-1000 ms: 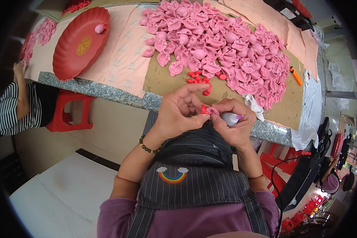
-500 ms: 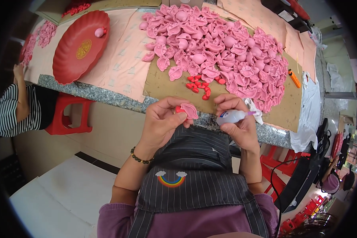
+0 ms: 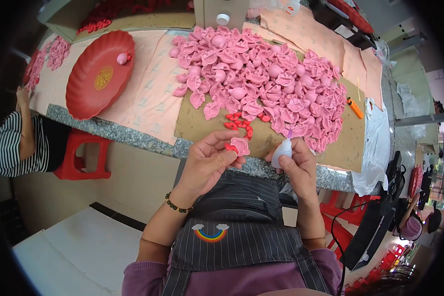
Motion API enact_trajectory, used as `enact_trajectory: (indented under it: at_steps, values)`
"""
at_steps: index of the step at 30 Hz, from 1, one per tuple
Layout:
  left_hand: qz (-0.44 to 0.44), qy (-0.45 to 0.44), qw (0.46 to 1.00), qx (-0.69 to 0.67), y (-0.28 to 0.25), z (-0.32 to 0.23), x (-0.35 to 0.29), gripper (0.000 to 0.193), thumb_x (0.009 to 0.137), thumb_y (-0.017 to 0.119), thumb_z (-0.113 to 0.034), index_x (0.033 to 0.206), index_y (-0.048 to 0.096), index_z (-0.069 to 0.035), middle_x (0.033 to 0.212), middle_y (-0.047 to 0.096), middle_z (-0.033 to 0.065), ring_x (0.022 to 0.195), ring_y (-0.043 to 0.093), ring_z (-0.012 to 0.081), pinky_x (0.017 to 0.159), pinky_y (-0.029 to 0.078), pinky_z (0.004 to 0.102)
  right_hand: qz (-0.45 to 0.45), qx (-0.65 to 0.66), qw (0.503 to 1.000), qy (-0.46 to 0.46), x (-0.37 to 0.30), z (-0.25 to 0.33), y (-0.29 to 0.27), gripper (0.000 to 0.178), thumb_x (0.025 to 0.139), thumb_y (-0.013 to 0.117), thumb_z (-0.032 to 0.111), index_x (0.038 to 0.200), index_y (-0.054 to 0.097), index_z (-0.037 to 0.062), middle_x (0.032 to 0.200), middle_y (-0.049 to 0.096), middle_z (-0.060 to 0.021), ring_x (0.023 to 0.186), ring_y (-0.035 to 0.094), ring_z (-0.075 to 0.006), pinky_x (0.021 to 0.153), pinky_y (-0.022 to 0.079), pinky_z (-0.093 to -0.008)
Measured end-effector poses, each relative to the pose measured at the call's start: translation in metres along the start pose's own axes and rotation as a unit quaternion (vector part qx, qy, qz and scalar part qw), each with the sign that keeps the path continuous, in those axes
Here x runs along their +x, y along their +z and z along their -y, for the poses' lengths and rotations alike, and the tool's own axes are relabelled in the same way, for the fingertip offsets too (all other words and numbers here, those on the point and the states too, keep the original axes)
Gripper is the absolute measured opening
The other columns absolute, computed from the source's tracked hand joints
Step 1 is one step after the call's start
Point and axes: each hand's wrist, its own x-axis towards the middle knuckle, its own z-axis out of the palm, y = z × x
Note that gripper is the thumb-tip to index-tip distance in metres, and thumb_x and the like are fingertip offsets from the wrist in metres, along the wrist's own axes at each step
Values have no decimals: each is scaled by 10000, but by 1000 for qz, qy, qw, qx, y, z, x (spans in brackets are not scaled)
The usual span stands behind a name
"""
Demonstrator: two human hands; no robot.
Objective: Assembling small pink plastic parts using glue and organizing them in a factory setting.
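My left hand (image 3: 207,160) pinches a hollow pink moulded piece (image 3: 240,146) with a small red piece (image 3: 231,148) at its left side. Whether the two are joined I cannot tell. My right hand (image 3: 303,170) is wrapped round a small white squeeze bottle (image 3: 281,155), its thin purple tip pointing up and away from me. Both hands are over the table's near edge, a short way apart. Just beyond them, several loose red pieces (image 3: 249,132) lie on a brown board (image 3: 197,123). A big heap of similar pink pieces (image 3: 274,72) covers much of that board.
At the left stands a red scalloped plate (image 3: 81,91) with a pink ball-like piece (image 3: 122,59) near its rim. An orange utility knife (image 3: 354,108) lies right of the heap, near white plastic (image 3: 372,167). Another person in a striped top (image 3: 14,143) is at far left, by a red stool (image 3: 86,158).
My right hand has turned the bottle from lying sideways, tip to the right, to tip upward and away. White crumpled material beside it no longer shows. The view has shifted slightly toward the table's far side.
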Motion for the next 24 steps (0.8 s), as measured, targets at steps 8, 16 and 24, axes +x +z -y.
enact_trajectory:
  at_steps: [8,16,24]
  values:
    - [68,-26,991,112,24,16,15,356,823,639,13,1157,515,8,1009,598,80,811,597,123,669,520,240,2,-62,979,-196,3,11,11,295,755,685,75,1041,650,11,828,511,-13,834,490,-126,797,375,-233]
    - [103,-52,977,178,33,18,30,229,789,704,-37,985,590,0,848,598,15,702,561,60,600,456,186,-162,-353,900,-201,35,42,-103,274,810,591,45,1080,619,1,908,616,-70,798,563,-139,725,454,-272]
    - [118,-33,948,295,63,34,64,180,794,682,-25,948,596,15,753,590,23,575,511,39,501,408,176,-249,-734,619,-127,93,30,-225,451,670,541,-28,1121,550,-19,962,588,-179,890,568,-366,829,438,-429]
